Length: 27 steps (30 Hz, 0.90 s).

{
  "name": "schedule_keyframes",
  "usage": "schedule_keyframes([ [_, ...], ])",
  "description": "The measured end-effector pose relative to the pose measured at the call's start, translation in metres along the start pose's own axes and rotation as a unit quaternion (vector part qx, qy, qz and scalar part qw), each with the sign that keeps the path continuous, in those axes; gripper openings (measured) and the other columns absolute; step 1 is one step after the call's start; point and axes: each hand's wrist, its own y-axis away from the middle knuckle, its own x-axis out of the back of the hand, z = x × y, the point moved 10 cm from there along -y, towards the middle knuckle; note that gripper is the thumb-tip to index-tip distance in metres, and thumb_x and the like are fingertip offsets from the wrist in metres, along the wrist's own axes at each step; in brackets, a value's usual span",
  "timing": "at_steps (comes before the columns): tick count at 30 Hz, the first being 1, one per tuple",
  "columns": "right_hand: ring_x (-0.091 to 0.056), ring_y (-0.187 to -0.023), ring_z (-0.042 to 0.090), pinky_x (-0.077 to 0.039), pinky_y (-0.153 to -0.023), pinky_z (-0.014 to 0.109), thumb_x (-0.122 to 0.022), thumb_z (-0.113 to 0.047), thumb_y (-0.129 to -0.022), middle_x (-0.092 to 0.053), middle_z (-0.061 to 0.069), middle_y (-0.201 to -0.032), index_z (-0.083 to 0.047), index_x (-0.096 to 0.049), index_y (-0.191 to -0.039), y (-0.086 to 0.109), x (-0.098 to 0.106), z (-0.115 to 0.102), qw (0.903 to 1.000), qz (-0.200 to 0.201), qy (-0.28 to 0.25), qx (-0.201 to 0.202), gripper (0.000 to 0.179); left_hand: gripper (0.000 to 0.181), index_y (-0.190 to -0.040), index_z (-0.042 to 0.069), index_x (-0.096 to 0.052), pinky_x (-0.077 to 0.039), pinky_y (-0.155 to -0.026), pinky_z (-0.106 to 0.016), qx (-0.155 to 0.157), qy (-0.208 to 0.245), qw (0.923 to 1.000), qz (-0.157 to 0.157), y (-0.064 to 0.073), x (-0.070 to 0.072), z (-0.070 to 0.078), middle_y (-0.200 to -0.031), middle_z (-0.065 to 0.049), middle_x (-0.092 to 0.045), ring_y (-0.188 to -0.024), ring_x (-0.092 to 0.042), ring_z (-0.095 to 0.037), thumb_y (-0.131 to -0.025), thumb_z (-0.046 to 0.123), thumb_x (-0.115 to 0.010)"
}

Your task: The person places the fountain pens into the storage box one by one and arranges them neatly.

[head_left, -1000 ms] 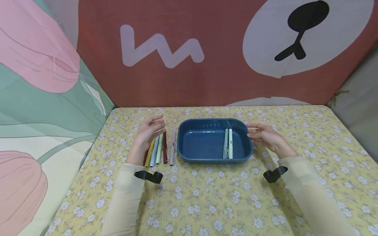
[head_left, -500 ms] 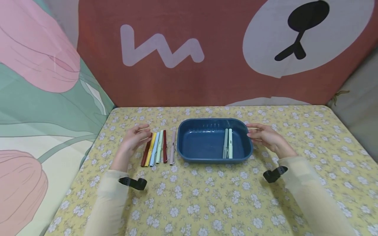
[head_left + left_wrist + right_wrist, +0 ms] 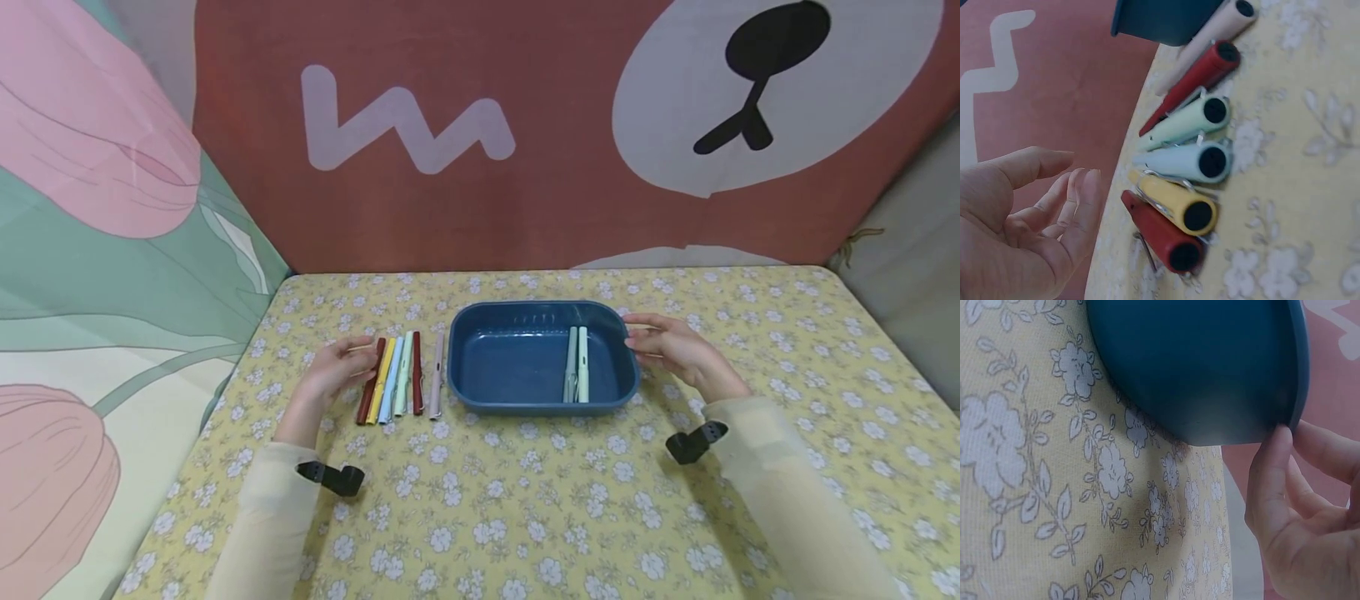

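Observation:
Several capped pens lie side by side on the cloth left of a blue tray (image 3: 517,407). From the left come a dark red pen (image 3: 371,383), a yellow pen (image 3: 382,379), a light blue pen (image 3: 392,379), a mint pen (image 3: 403,375), another dark red pen (image 3: 417,371) and a pale mauve pen (image 3: 437,375). My left hand (image 3: 333,368) hovers beside the leftmost one, holding nothing, its fingers loosely bent in the left wrist view. With its fingertips, my right hand (image 3: 1310,512) pinches the tray's right rim. Inside the tray lie a grey-green pen (image 3: 572,367) and a pale green pen (image 3: 583,367).
Yellow floral cloth (image 3: 480,500) covers the table. A red fabric backdrop (image 3: 420,225) rises along the far edge, and a tulip-print cloth (image 3: 112,333) hangs at the left. Each wrist wears a small black camera, like the left camera (image 3: 333,477).
My left hand has moved left and slightly toward me, from over the pens to beside the row, uncovering the leftmost pens. My right hand stays at the tray's rim.

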Motion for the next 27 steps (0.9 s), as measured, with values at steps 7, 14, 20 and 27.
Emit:
schedule_keyframes([
  [7,-0.057,-0.084,-0.005,-0.054,-0.077,0.015,-0.052,-0.014,-0.098,-0.039,0.017,-0.140,-0.004,-0.024,-0.151,0.000,0.000,0.000,1.0000,0.002,-0.005,-0.001,0.061,0.054,-0.148,0.000,-0.030,-0.055,-0.090,-0.020,0.005,-0.011,0.9999,0.005,0.000,0.002,-0.007,-0.145,-0.028,-0.039,-0.111,-0.058,-0.019,-0.099,0.012,-0.049],
  [14,-0.058,-0.083,-0.005,-0.054,-0.077,0.015,-0.051,-0.014,-0.099,-0.033,0.021,-0.147,-0.005,-0.023,-0.151,0.000,-0.001,0.001,1.0000,0.001,-0.008,0.000,0.060,0.052,-0.146,-0.001,-0.033,-0.055,-0.093,-0.025,0.012,-0.042,0.9988,0.023,0.000,0.009,-0.015,-0.143,-0.027,-0.042,-0.103,-0.060,-0.012,-0.099,0.012,-0.050],
  [20,-0.057,-0.084,-0.006,-0.054,-0.078,0.015,-0.051,-0.013,-0.099,-0.030,0.022,-0.148,-0.004,-0.023,-0.151,0.001,-0.001,0.001,0.9999,-0.002,-0.012,0.000,0.060,0.052,-0.145,0.000,-0.035,-0.053,-0.099,-0.032,0.028,-0.055,0.9974,0.037,-0.002,0.011,-0.022,-0.143,-0.025,-0.042,-0.114,-0.058,-0.024,-0.098,0.012,-0.053],
  [27,-0.057,-0.083,-0.005,-0.054,-0.078,0.016,-0.050,-0.013,-0.099,-0.030,0.023,-0.149,-0.004,-0.022,-0.152,0.001,-0.002,0.000,0.9999,-0.007,-0.012,0.003,0.060,0.051,-0.143,-0.003,-0.037,-0.056,-0.090,-0.023,0.027,-0.065,0.9965,0.045,-0.002,0.016,-0.026,-0.141,-0.027,-0.044,-0.092,-0.061,-0.005,-0.096,0.008,-0.054],
])
